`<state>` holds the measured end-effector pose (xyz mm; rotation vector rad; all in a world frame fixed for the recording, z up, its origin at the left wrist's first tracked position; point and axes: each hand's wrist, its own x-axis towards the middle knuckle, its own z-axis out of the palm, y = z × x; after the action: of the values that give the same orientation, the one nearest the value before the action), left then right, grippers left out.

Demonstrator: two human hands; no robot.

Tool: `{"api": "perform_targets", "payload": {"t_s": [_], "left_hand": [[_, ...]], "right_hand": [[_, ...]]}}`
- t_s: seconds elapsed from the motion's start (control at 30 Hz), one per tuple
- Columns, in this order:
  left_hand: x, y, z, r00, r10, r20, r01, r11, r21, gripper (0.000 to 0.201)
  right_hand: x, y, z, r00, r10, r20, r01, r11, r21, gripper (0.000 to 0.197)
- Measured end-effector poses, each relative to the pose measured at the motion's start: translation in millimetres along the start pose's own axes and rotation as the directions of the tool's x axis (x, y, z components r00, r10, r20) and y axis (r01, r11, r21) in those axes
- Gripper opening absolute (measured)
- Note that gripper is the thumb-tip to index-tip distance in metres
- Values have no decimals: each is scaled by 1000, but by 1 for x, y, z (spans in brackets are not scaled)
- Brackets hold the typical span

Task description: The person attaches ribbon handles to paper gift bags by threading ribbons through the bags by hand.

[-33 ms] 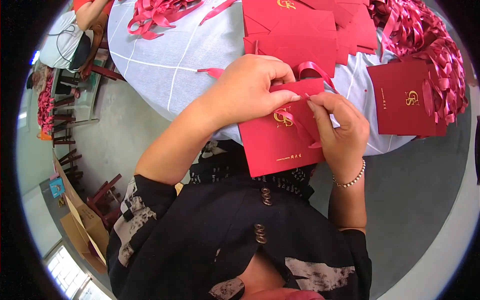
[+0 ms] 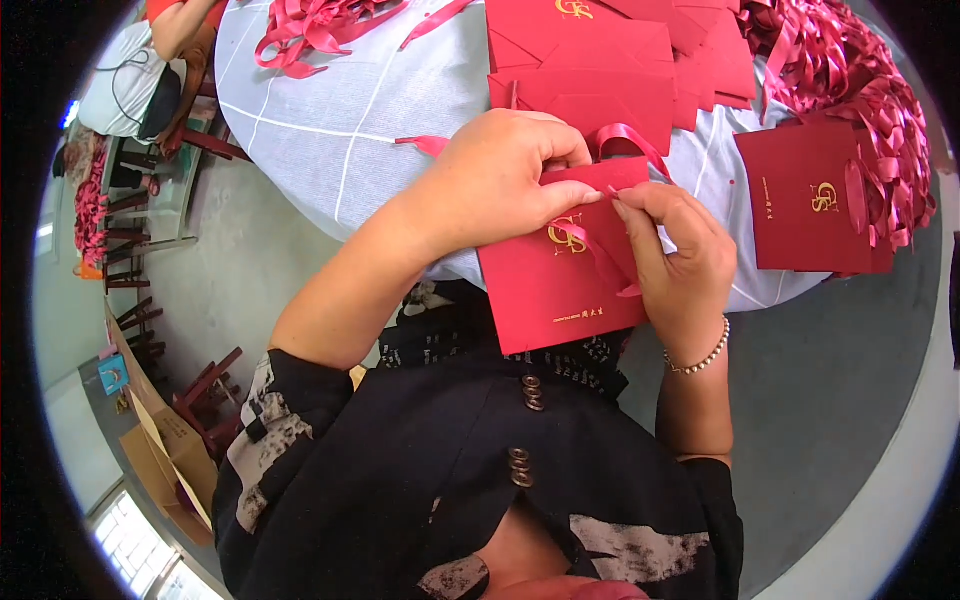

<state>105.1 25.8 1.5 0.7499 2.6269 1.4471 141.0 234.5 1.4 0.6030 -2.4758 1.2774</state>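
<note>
A red paper gift bag (image 2: 560,295) with gold printing is tilted at the near table edge, partly over my lap. My left hand (image 2: 510,175) grips its top edge, thumb on the front and the other fingers partly hidden behind. The fingertips of my right hand (image 2: 690,235) pinch a thin end of red ribbon at the bag's upper edge, close to my left thumb. A loose ribbon tail (image 2: 605,268) hangs down the bag's front. Behind the bag, a ribbon loop (image 2: 632,138) curves upward. Whether the ribbon is knotted cannot be made out.
Flat red bags (image 2: 590,95) lie stacked just beyond my hands. To the right, a finished-looking bag (image 2: 805,200) rests against a large heap of ribboned bags (image 2: 890,120). Loose ribbons (image 2: 320,30) lie on the pale checked tablecloth (image 2: 330,120). Another person (image 2: 135,80) sits at far left.
</note>
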Motion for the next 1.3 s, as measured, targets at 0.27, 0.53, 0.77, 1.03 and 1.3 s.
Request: {"api": "perform_targets", "payload": {"t_s": [0.27,0.53,0.77,1.03,1.3], "left_hand": [[-3,-1,4,987,147,-65,-140,985,95,14],[-4,1,4,958,277,-76,-253,940,230,12],[-8,3,3,962,260,-86,-238,948,212,12],[-6,7,1,950,304,-72,-273,920,282,13],[-15,16,1,998,66,12,-66,938,341,15]], "right_hand": [[4,0,8,997,-73,36,79,974,-210,7],[8,-14,15,991,-104,80,127,907,-400,11],[10,-22,15,994,-47,95,82,907,-412,7],[15,-25,19,996,-70,60,89,902,-422,4],[8,-12,10,998,44,48,-40,996,-79,8]]}}
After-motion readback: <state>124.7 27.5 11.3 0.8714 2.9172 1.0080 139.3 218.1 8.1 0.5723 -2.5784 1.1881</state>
